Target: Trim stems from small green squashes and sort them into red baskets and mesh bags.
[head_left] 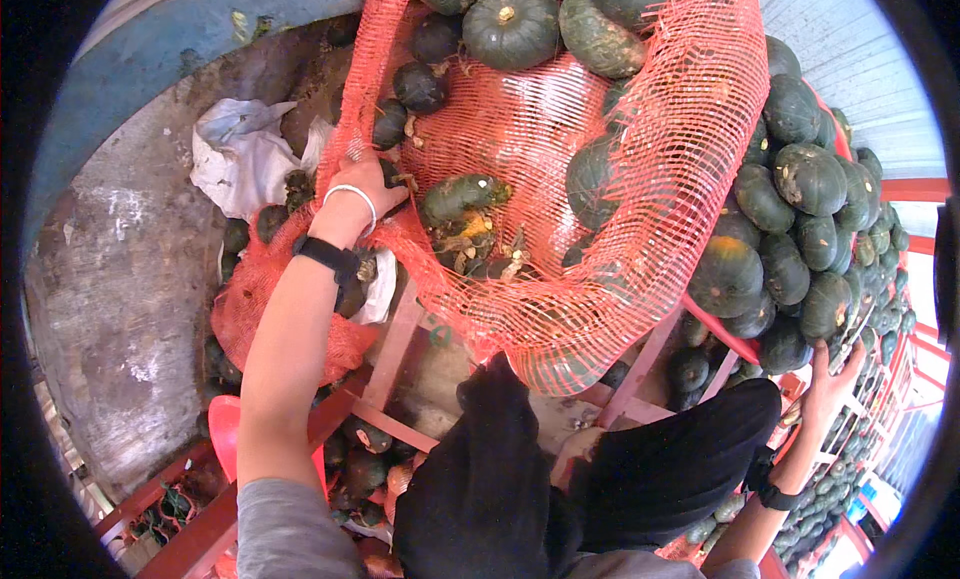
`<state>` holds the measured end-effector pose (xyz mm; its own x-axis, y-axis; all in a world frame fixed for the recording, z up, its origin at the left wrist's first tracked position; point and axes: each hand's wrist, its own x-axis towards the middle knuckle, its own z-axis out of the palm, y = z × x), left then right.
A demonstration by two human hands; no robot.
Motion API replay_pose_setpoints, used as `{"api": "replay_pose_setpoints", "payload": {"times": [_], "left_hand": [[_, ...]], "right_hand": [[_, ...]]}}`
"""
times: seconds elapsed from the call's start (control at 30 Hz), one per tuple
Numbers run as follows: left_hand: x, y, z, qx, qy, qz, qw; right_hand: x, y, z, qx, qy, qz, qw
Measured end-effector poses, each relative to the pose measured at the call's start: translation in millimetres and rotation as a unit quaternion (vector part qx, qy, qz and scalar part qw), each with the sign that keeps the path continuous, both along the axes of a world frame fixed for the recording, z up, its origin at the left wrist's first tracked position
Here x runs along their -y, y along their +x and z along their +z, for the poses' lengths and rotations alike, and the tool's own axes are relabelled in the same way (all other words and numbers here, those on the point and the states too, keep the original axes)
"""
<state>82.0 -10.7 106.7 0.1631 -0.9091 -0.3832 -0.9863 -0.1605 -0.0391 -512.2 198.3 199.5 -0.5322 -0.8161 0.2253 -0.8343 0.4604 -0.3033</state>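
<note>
A large red mesh bag lies stretched in front of me, with dark green squashes showing in it and through its weave. My left hand is closed around the bunched left edge of that mesh. Close to its fingers, inside the opening, are a long green squash and some broken orange pieces. Far to the right, my right hand reaches to the heap of squashes, its fingers apart beside a dark green squash. Whether those fingertips touch it, I cannot make out.
A big heap of squashes runs along the right side by a pale corrugated wall. Red metal bars cross below the bag. At left are a worn board, a white sack and a smaller red net.
</note>
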Motion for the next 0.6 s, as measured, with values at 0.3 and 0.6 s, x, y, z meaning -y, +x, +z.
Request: {"api": "replay_pose_setpoints", "payload": {"times": [0.3, 0.6], "left_hand": [[-24.8, 10.9, 31.0, -0.422, -0.145, 0.094, 0.890], [-72.2, -90.5, 101.5, -0.871, 0.090, 0.150, 0.460]], "right_hand": [[25.1, 82.8, 52.8, 0.044, -0.097, 0.155, 0.982], [115.1, 229.1, 80.4, -0.035, 0.057, 0.543, 0.837]]}}
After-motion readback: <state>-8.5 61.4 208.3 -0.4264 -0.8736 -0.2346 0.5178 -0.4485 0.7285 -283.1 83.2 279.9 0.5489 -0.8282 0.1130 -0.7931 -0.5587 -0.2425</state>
